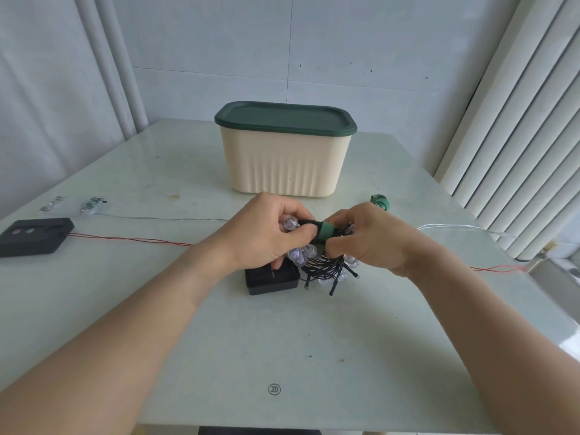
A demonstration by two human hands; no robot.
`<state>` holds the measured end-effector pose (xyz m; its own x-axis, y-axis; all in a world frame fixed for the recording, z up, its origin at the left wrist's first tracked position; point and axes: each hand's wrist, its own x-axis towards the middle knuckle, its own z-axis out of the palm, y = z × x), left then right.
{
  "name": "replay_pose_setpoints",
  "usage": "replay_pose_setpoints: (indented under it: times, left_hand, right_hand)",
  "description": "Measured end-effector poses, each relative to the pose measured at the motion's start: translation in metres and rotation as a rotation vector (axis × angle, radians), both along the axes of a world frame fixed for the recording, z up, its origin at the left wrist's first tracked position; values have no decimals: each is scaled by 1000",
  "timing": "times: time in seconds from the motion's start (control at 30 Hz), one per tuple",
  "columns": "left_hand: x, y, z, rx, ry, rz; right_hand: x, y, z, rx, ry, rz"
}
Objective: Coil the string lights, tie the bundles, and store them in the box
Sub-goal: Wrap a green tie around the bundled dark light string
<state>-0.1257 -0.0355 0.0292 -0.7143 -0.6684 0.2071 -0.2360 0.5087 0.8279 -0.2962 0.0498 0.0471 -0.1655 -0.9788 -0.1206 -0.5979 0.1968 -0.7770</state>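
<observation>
Hands mid-tabletop — left hand (263, 230) and right hand (370, 237) both pinch coiled string lights (323, 265) at green tie (326, 231) — box (285, 161) lidded behind.

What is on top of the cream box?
A dark green lid sits closed on the cream box. Because of the lid, whatever is inside the box cannot be seen.

Bright, even daylight; soft faint shadows; mild sheen on table (408, 356); wide-angle bending at edges; focus sharp.
</observation>
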Motion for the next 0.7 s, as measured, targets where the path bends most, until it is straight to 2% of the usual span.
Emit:
replay_pose_setpoints:
  times: [0.33, 0.57, 0.7]
  left_hand:
    - [5, -1, 10, 48, -214, -33]
    - [13, -2, 18, 152, -261, -138]
    - [13, -1, 17, 99, -282, -115]
  right_hand:
    - [3, 0, -1, -62, -33, -25]
    - [7, 0, 0, -131, -18, -7]
    - [8, 0, 0, -245, 122, 5]
